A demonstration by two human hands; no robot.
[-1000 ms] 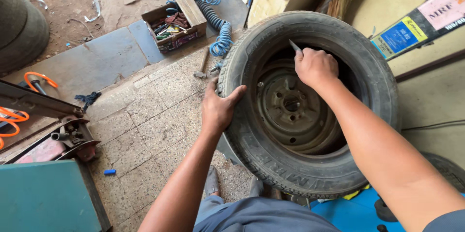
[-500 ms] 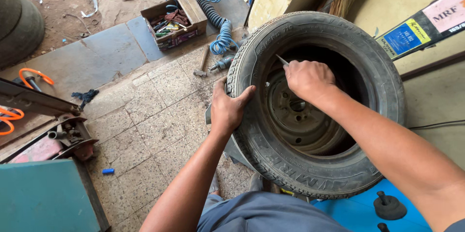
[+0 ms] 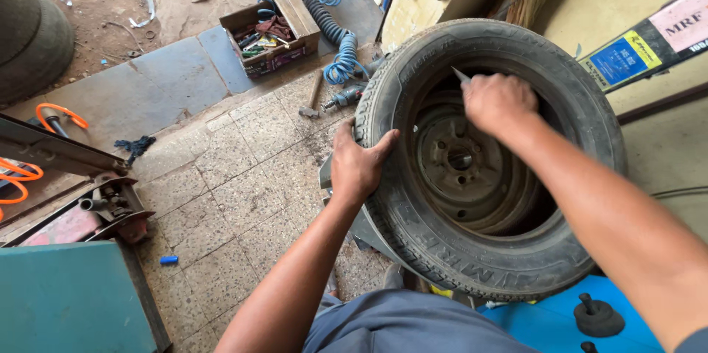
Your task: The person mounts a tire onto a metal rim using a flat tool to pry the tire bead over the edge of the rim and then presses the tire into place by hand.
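A black tyre (image 3: pixel 413 235) on a grey steel rim (image 3: pixel 472 176) stands tilted in front of me. My left hand (image 3: pixel 358 165) grips the tyre's left sidewall, fingers wrapped over the tread. My right hand (image 3: pixel 498 102) is closed around a thin metal tool (image 3: pixel 461 75) whose tip pokes out near the inner upper edge of the tyre, by the rim.
A wooden box of tools (image 3: pixel 269 32) and a blue coiled air hose (image 3: pixel 332 21) lie beyond the tyre. A hammer (image 3: pixel 311 98) rests on the tiled floor. A green machine (image 3: pixel 66 298) with orange hoses (image 3: pixel 44 113) stands at the left. Another tyre (image 3: pixel 29 36) sits top left.
My right hand has shifted slightly along the tyre's inner upper edge with the tool. My left hand slid a little on the sidewall and keeps its grip.
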